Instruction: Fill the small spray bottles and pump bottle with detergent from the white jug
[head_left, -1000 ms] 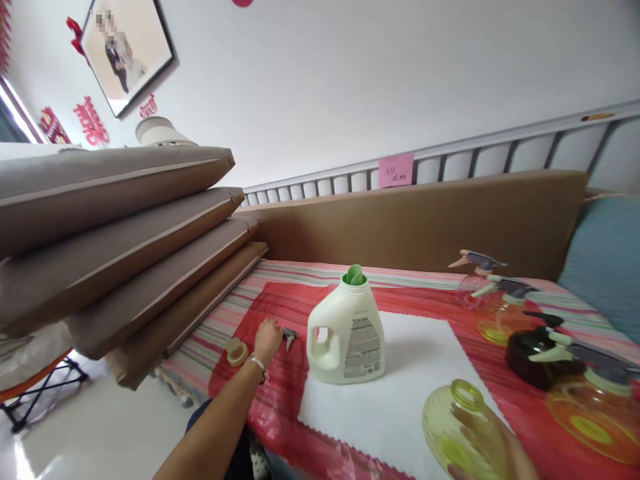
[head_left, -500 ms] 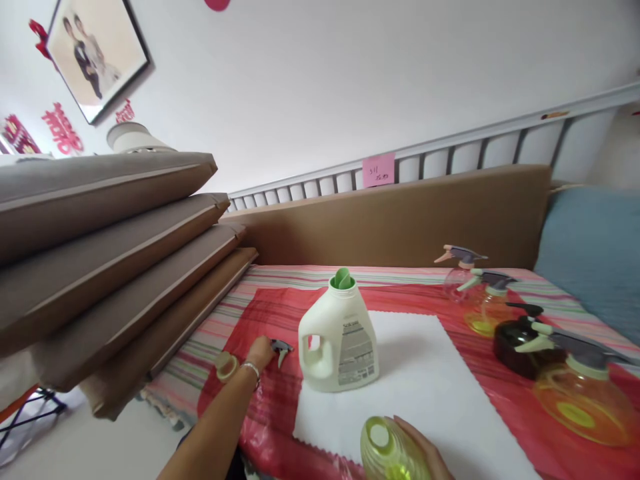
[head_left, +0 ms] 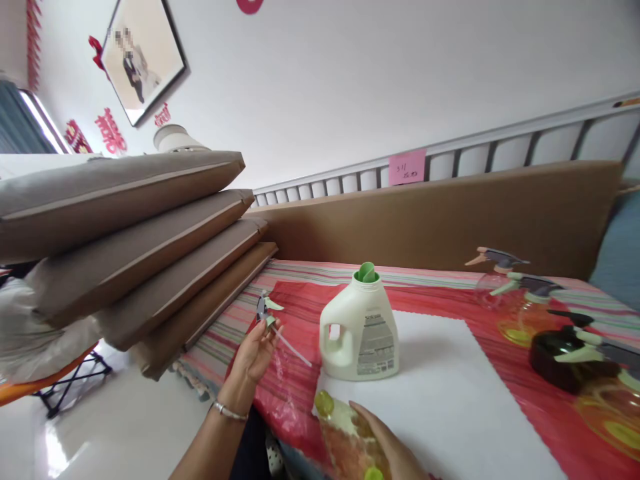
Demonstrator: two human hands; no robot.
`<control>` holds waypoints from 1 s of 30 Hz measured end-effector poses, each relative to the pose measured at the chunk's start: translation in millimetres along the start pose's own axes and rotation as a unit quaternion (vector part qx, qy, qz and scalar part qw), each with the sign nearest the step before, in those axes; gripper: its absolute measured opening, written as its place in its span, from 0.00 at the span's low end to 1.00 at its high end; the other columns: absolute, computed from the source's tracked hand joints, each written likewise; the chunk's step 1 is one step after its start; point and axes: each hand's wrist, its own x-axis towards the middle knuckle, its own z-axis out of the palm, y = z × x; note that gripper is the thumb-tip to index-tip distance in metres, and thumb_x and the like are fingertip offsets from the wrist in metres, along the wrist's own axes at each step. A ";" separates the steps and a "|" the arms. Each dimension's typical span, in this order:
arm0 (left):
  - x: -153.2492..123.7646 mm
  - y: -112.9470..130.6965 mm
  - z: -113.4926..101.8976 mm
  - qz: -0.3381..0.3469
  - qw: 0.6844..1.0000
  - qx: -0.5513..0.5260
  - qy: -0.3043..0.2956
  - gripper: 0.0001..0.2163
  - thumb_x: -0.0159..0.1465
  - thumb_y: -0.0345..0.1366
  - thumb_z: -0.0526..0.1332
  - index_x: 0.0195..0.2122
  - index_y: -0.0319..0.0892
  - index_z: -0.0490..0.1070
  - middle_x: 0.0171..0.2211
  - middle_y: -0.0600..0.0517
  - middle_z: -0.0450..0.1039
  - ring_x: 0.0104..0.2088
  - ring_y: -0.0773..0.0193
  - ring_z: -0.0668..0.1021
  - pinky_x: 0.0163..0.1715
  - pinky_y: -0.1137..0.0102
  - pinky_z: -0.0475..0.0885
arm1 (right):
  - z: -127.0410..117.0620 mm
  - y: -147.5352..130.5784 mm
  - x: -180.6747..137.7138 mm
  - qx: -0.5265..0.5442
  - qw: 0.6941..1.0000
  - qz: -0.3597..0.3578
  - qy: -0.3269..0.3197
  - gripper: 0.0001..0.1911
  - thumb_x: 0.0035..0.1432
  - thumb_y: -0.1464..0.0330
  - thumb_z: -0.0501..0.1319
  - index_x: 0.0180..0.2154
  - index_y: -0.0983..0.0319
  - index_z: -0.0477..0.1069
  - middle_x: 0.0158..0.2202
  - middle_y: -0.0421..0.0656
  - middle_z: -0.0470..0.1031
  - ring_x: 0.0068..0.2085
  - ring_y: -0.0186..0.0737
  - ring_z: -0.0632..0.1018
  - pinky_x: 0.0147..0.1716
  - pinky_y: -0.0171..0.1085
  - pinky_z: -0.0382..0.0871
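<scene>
My left hand (head_left: 257,350) pinches a trigger sprayer head (head_left: 266,310) with a grey and pale green top. Its thin clear dip tube (head_left: 293,347) slants down to the right. At the bottom, my right hand (head_left: 387,443) is wrapped round the side of a see-through yellowish spray bottle (head_left: 350,433). That bottle has no sprayer on it and leans with its neck toward the left. Behind it a cream detergent jug (head_left: 360,333) stands upright, with a green spout in its open mouth.
Several spray bottles stand at right, among them a dark one (head_left: 557,357) and a pink-tinted one (head_left: 493,287). A white sheet (head_left: 450,407) lies on the red cloth (head_left: 295,320). Stacked brown cushions (head_left: 150,273) rise at left, before a brown headboard (head_left: 425,220).
My left hand has lifted the sprayer head off the red cloth, turning it upright with its tube showing. My right hand has moved the bottle left and tilted it. The view has swung left.
</scene>
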 end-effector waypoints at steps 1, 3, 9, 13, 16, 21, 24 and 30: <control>-7.5 4.8 4.3 0.009 1.000 -0.024 -0.004 0.08 0.64 0.29 0.55 0.29 0.39 0.72 0.30 0.49 0.76 0.36 0.65 0.79 0.44 0.67 0.74 | 1.2 -7.4 6.4 -0.002 1.000 -0.005 0.004 0.46 0.35 0.71 0.64 0.60 0.61 0.56 0.59 0.50 0.64 0.58 0.52 0.66 0.56 0.43 0.60; -18.4 15.8 11.9 0.029 0.998 -0.062 -0.011 0.08 0.64 0.29 0.56 0.28 0.40 0.71 0.30 0.50 0.76 0.37 0.65 0.79 0.47 0.66 0.73 | 2.8 -18.6 16.8 -0.004 0.999 -0.008 0.033 0.46 0.34 0.73 0.62 0.60 0.62 0.55 0.57 0.51 0.66 0.56 0.52 0.67 0.55 0.45 0.60; -39.8 36.9 24.1 0.069 0.993 -0.097 -0.014 0.07 0.62 0.28 0.57 0.28 0.38 0.71 0.31 0.48 0.76 0.37 0.64 0.79 0.44 0.66 0.74 | 11.0 -18.0 23.4 0.019 0.998 0.002 0.068 0.45 0.34 0.72 0.59 0.59 0.65 0.55 0.53 0.51 0.68 0.51 0.50 0.71 0.50 0.44 0.64; -55.2 31.2 35.9 0.048 0.995 -0.084 -0.022 0.03 0.61 0.28 0.59 0.30 0.39 0.71 0.33 0.48 0.77 0.37 0.62 0.79 0.37 0.69 0.76 | 12.9 -17.9 21.1 0.035 0.997 0.004 0.072 0.45 0.34 0.73 0.60 0.59 0.61 0.56 0.55 0.50 0.67 0.53 0.51 0.69 0.51 0.44 0.63; -63.3 22.6 46.6 0.050 0.994 -0.081 -0.048 0.02 0.57 0.28 0.64 0.30 0.39 0.71 0.32 0.50 0.77 0.35 0.63 0.80 0.38 0.69 0.76 | 7.2 -24.9 20.4 0.023 0.998 -0.004 0.065 0.44 0.35 0.73 0.60 0.59 0.63 0.55 0.56 0.51 0.65 0.54 0.51 0.68 0.51 0.44 0.62; -75.8 -3.2 58.5 0.030 0.994 -0.056 -0.086 0.12 0.48 0.34 0.71 0.29 0.40 0.70 0.30 0.51 0.77 0.34 0.61 0.80 0.36 0.69 0.74 | -0.9 -41.8 15.8 -0.019 0.997 -0.001 0.075 0.42 0.35 0.73 0.61 0.56 0.61 0.54 0.52 0.51 0.68 0.50 0.50 0.71 0.49 0.45 0.63; -86.1 -21.0 63.6 0.019 0.993 -0.028 -0.110 0.11 0.50 0.36 0.70 0.31 0.40 0.71 0.32 0.51 0.78 0.36 0.61 0.80 0.36 0.70 0.73 | -1.7 -55.3 10.4 -0.026 0.993 -0.009 0.113 0.39 0.34 0.72 0.64 0.52 0.59 0.58 0.50 0.50 0.70 0.47 0.51 0.72 0.47 0.45 0.64; -98.4 -35.9 73.1 0.009 0.990 -0.016 -0.143 0.12 0.50 0.35 0.70 0.34 0.40 0.73 0.34 0.50 0.79 0.36 0.63 0.79 0.39 0.71 0.71 | -11.4 -75.5 2.2 0.034 0.991 -0.024 0.130 0.33 0.41 0.63 0.65 0.51 0.58 0.62 0.50 0.48 0.71 0.46 0.49 0.72 0.45 0.44 0.66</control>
